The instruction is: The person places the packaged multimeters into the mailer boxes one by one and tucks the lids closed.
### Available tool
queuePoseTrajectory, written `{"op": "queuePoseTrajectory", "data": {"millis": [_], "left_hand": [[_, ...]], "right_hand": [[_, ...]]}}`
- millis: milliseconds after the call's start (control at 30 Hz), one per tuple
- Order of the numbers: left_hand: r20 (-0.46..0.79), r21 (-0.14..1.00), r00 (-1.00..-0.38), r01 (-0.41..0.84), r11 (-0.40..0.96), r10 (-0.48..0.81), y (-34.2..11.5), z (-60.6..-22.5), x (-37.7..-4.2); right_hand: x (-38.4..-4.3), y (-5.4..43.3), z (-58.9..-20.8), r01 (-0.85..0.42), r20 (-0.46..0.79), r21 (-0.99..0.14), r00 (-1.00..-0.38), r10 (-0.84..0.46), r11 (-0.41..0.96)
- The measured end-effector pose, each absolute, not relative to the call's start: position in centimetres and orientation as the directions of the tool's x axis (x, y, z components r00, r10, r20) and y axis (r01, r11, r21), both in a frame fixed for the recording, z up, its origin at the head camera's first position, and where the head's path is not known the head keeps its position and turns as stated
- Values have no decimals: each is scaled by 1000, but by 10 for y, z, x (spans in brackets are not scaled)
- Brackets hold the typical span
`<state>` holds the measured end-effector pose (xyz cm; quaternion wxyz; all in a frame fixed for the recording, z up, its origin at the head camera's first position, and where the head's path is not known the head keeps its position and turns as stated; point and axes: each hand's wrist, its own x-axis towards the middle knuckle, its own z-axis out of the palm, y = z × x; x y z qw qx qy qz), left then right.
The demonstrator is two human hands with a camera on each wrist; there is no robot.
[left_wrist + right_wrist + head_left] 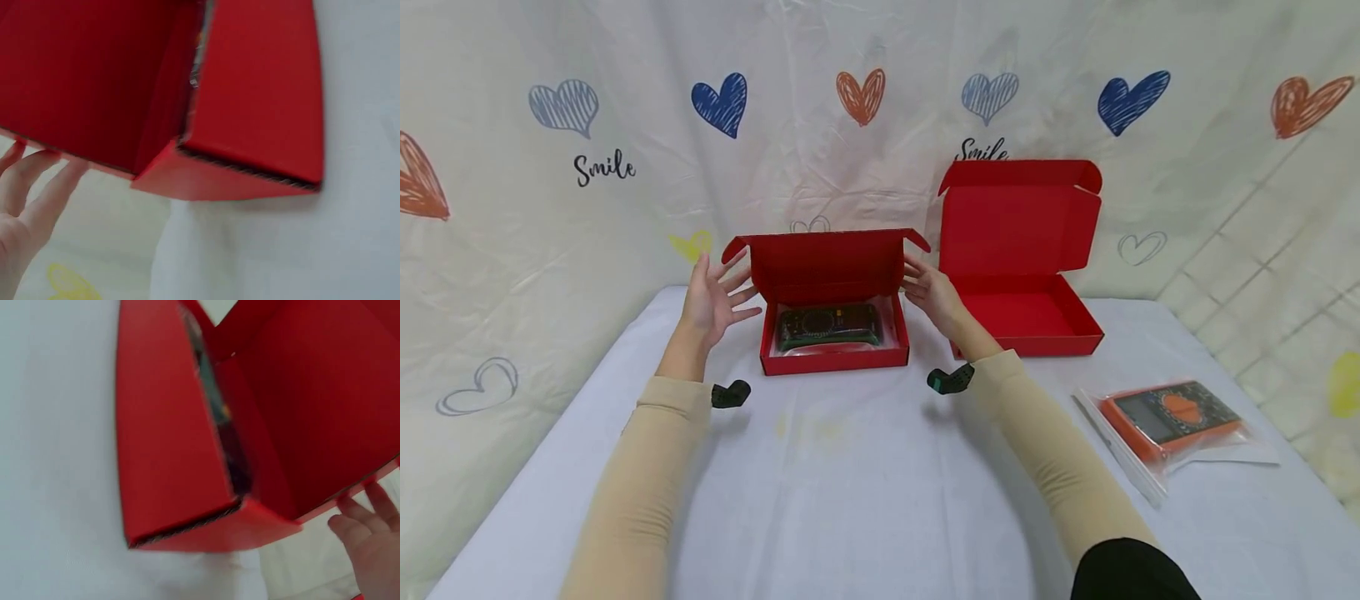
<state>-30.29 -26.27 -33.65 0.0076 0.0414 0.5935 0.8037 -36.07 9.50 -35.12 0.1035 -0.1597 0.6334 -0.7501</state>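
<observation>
A red cardboard box (835, 363) stands at the back of the table with its lid (827, 265) raised. Inside lies a dark multimeter (801, 323) with a green edge, in a clear plastic bag. My left hand (709, 302) is at the lid's left side, its fingers spread and fairly straight. In the left wrist view its fingertips (53, 164) meet the lid's edge. On the opposite side, my right hand (934, 293) touches the lid's right edge with extended fingers (378, 503). Neither hand is curled round the lid.
Behind my right hand stands a second red box (1026, 344), lid upright, with nothing seen inside. An orange multimeter (1172, 417) in a clear zip bag lies at the right on the white tablecloth (850, 500). A curtain printed with hearts (861, 96) hangs behind.
</observation>
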Motion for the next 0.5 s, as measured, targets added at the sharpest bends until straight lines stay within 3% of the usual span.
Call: {"op": "queuePoseTrajectory", "data": {"millis": [500], "left_hand": [[-77, 985, -974, -107, -135, 213, -275, -297, -304]], "right_hand": [[-361, 103, -326, 63, 14, -982, -912, -409, -175]]}}
